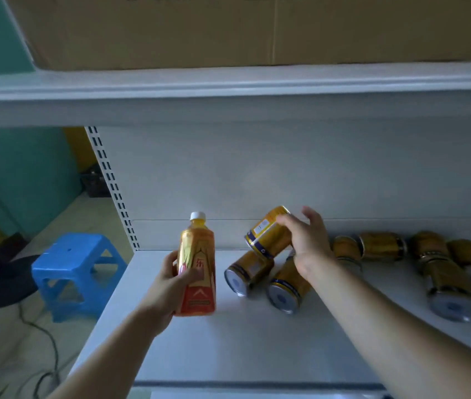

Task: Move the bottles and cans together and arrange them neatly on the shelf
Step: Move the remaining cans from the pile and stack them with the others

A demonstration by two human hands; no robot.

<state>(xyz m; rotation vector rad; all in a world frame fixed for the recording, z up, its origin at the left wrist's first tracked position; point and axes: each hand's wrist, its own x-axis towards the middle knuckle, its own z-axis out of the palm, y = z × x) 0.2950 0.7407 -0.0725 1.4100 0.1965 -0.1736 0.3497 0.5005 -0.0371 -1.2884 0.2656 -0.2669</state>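
Already upright: only the bottle (196,266), at the left, near part of the shelf (242,349).
Left hand (171,286): wrapped round the bottle's middle; whether its base rests on the shelf cannot be told.
Right hand (306,243): fingers curled on a tilted can (267,233), just above the middle pair (247,272).
Middle pair: lying on their sides.
Right cans (382,246): scattered, mostly lying.
Progress: early; nearly all the standing and grouping looks undone.

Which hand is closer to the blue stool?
Left. The left hand, holding the bottle, is to the right of the stool; the right hand, gripping a can, is farther right.
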